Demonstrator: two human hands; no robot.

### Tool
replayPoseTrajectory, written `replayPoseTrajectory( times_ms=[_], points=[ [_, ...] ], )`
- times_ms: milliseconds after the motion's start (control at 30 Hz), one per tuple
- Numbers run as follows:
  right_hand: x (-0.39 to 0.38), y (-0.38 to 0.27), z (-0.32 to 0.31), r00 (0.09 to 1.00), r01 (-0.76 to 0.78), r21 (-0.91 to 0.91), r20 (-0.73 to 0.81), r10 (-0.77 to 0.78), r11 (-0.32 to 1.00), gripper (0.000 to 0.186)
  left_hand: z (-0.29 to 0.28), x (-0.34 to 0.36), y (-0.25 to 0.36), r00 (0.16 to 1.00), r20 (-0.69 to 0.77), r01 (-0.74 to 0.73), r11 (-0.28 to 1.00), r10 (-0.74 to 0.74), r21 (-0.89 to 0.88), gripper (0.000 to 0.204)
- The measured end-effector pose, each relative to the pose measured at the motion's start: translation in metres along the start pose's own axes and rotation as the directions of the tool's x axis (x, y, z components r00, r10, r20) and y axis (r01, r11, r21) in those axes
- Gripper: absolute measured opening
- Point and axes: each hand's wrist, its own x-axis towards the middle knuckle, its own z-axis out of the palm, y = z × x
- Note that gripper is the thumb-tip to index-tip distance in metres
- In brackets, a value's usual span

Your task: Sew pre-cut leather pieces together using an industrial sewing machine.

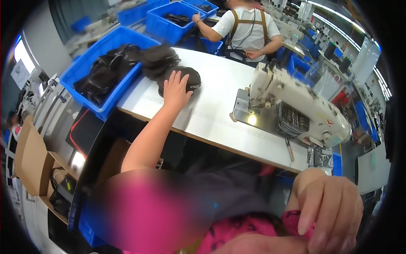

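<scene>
The biggest thing before us is the white table (220,72), and its bare stretch between the cloth and the machine gives us room to draw pieces across flat. The sewing machine (304,95) stands to our right with its lamp lit, so we do well to keep sleeves and loose edges away from its needle end. At the table's left end sits the blue bin (122,88), heaped with dark pieces; its rim could snag a fold dragged over it, so we judge it wiser to lift than to pull.

The near dark cloth pile (193,80) lies on the table right of the bin, touching or overlapping the far dark cloth pile (158,59) by the rim. Under the machine's arm we see a striped cloth stack (292,120), best left undisturbed.

Our left hand (175,89) reaches out palm down over the near pile, fingers spread; we see no closed grip, and light, even pressure should keep the layers aligned. Our right hand (332,203) is close at lower right, fingers loosely bent near a pink sleeve; we cannot tell whether it holds anything.

Smallest, a slim tool (290,149) lies near the table's front edge, better kept clear of the cloth.
</scene>
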Motion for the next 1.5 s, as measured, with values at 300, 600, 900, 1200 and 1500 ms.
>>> replayPoseTrajectory(
  times_ms=[300,600,900,1200,1500],
  points=[
    [0.005,-0.015,-0.038,0.974,-0.051,0.045,0.224,0.040,0.998,0.010,0.023,0.026,-0.004,0.979,0.203,0.008,0.994,-0.031,0.111,0.063],
    [-0.011,-0.007,-0.012,0.970,0.065,-0.130,-0.224,-0.093,0.989,0.008,0.001,0.036,-0.017,0.920,-0.120,0.272,0.829,-0.372,-0.488,0.029],
    [-0.001,0.005,-0.075,0.991,0.086,0.072,0.100,-0.093,0.994,0.022,0.006,0.015,0.086,0.932,-0.156,-0.351,0.918,0.326,-0.181,0.057],
    [0.007,0.040,-0.130,0.979,0.191,-0.319,0.128,-0.158,0.928,0.027,0.094,0.025,0.080,0.882,0.469,0.089,0.966,0.037,-0.242,0.063],
    [0.108,0.115,-0.274,0.976,-0.186,-0.971,-0.200,0.089,-0.149,0.037,0.121,0.052,0.084,0.884,0.440,0.282,0.931,-0.158,-0.233,0.062]
  ],
)
